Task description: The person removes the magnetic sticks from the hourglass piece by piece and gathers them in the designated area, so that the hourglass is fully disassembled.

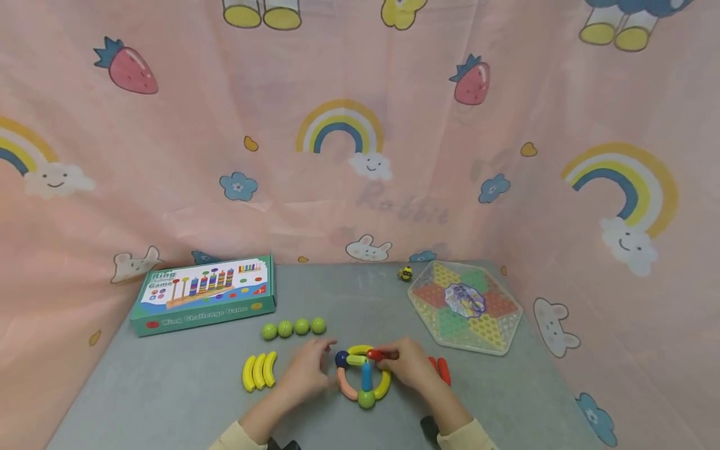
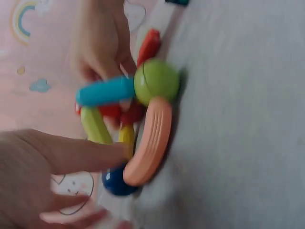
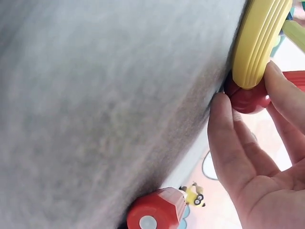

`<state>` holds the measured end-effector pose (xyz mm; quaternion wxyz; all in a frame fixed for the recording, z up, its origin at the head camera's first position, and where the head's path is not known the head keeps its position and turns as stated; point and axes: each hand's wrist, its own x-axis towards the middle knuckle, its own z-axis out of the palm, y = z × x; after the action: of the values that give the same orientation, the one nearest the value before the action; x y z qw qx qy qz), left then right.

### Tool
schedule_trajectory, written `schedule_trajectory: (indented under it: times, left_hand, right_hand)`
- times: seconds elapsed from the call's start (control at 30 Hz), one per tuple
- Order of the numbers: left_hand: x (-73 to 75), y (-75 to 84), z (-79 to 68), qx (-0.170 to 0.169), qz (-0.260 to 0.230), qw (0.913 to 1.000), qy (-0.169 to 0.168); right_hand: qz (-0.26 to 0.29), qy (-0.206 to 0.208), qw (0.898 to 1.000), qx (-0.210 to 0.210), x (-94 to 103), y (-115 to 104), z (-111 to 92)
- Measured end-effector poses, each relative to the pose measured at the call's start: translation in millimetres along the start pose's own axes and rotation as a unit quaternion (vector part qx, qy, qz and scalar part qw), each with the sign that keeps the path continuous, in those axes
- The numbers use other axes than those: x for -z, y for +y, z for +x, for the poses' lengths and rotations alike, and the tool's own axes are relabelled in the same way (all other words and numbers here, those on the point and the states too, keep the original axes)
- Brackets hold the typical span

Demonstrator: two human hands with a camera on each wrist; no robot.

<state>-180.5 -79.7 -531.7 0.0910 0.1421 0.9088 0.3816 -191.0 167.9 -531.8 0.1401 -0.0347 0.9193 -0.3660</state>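
The hands are apart, one on each side of a magnetic ball-and-rod assembly lying on the grey surface (image 1: 197,400). The right hand (image 1: 413,367) pinches the dark red ball (image 3: 248,98) at the assembly's far right corner. The left hand (image 1: 306,374) grips nothing; its fingers are spread beside the dark blue ball (image 1: 341,359), and contact with the assembly cannot be confirmed from the left wrist view.

The base is a ring. A salmon curved rod (image 1: 345,385) runs from the dark blue ball to the green ball (image 1: 366,400) at the near corner. One yellow curved rod (image 1: 384,385) forms the right side, its end against the dark red ball; another (image 1: 360,349) forms the far side. Over the ring, a light green rod (image 1: 356,360), a blue rod (image 1: 367,377) and a red rod (image 1: 374,354) converge near the middle; whether their inner ends touch cannot be told.

Left of the assembly lie three loose yellow curved rods (image 1: 259,371), side by side, and a row of four green balls (image 1: 294,328). Loose red rods (image 1: 443,370) lie right of it, partly hidden by the right arm.

Farther back stand a Ring Challenge Game box (image 1: 205,297) at left, a small yellow-and-black figurine (image 1: 405,273) and a hexagonal game board (image 1: 444,319) at right.
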Motion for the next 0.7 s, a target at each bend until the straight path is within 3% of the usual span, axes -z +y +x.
schedule_trajectory:
  times: [0.1,0.2,0.37,0.6,0.7]
  left_hand:
    - [-7.7,1.6,-5.2,0.046,-0.023,0.9973,-0.052]
    - [-15.2,6.3,-6.3,0.065,-0.056,0.9942,-0.066]
    - [-27.7,16.2,-5.6,0.068,-0.073,0.9937,-0.049]
    - [-42.9,22.6,-5.2,0.043,-0.016,0.9985,-0.029]
    - [-46.4,22.2,-5.4,0.042,-0.014,0.9987,-0.023]
  right_hand:
    - [0.002,0.0,1.0,0.0,0.2,0.7,-1.5]
    - [-0.004,0.01,1.0,-0.006,0.3,0.4,-3.5]
    - [-0.022,0.024,0.999,-0.015,1.2,-3.3,-7.2]
    - [-0.084,0.017,0.996,-0.021,3.6,-7.5,-16.6]
    - [-0.085,0.031,0.996,-0.016,3.0,-9.0,-20.3]
